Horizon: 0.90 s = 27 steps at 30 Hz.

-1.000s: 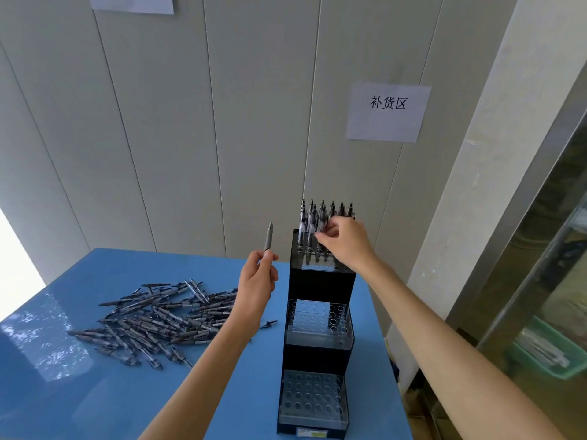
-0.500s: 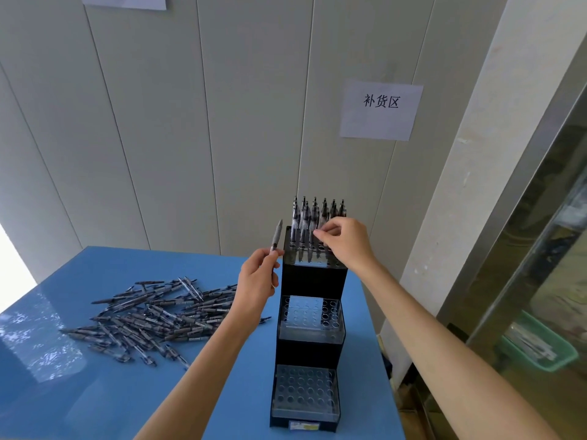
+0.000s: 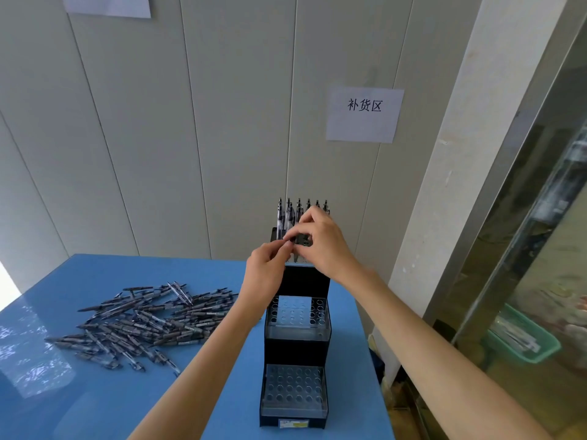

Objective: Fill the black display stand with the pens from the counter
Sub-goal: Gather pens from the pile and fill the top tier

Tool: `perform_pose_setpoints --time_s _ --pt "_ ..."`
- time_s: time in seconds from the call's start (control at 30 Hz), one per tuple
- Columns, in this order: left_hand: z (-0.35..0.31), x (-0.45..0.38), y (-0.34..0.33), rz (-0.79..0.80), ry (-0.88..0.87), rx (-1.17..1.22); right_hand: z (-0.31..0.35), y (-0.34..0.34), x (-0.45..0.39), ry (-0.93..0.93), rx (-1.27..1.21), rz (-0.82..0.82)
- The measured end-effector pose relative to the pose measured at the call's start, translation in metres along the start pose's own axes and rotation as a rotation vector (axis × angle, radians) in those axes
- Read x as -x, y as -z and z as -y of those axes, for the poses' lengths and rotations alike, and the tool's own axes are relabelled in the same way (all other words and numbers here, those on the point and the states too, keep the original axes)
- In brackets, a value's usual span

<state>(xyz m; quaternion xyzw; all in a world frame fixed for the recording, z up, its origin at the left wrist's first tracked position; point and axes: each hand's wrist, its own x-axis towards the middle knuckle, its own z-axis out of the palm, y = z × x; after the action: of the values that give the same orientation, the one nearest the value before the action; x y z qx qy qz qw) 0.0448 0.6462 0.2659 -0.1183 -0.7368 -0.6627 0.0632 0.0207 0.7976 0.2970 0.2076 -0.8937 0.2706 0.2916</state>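
A black three-tier display stand (image 3: 297,347) stands on the blue counter (image 3: 104,392) near its right edge. Several pens (image 3: 293,212) stand upright in its top tier; the middle and bottom tiers show bare holes. A large heap of loose pens (image 3: 143,322) lies on the counter to the left. My left hand (image 3: 266,274) is at the top tier, its fingertips pinched on a pen that is mostly hidden. My right hand (image 3: 320,242) is beside it, fingertips touching the same pen among the standing ones.
A panelled wall rises behind the counter with a paper sign (image 3: 364,114) on it. A white pillar (image 3: 444,185) and a glass door stand to the right. A green tray (image 3: 524,341) sits behind the glass. The counter's right edge runs just beside the stand.
My left hand has carried its pen rightward from beside the stand up to the top tier, where it now meets my right hand. The camera view has shifted slightly.
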Motion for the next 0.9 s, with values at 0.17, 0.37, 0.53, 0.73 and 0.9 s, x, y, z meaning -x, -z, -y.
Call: perform_pose_setpoints --time_s 0.17,0.37,0.53,0.73,0.9 --pt "-0.009 0.004 0.017 -0.024 -0.063 -0.089 -0.011 0.009 -0.004 -0.035 0.045 0.009" --pt "0.003 -0.005 0.043 -0.009 -0.286 -0.655 -0.016 0.015 -0.012 -0.227 -0.126 -0.061" --pt "0.009 -0.009 0.056 0.055 -0.358 -1.055 -0.023 0.012 -0.022 -0.377 -0.299 -0.133" --pt "0.011 -0.008 0.060 0.079 -0.334 -1.132 -0.031 0.008 -0.026 -0.343 -0.257 -0.184" --pt "0.008 -0.007 0.060 0.070 -0.329 -1.153 -0.035 0.006 -0.025 -0.340 -0.199 -0.192"
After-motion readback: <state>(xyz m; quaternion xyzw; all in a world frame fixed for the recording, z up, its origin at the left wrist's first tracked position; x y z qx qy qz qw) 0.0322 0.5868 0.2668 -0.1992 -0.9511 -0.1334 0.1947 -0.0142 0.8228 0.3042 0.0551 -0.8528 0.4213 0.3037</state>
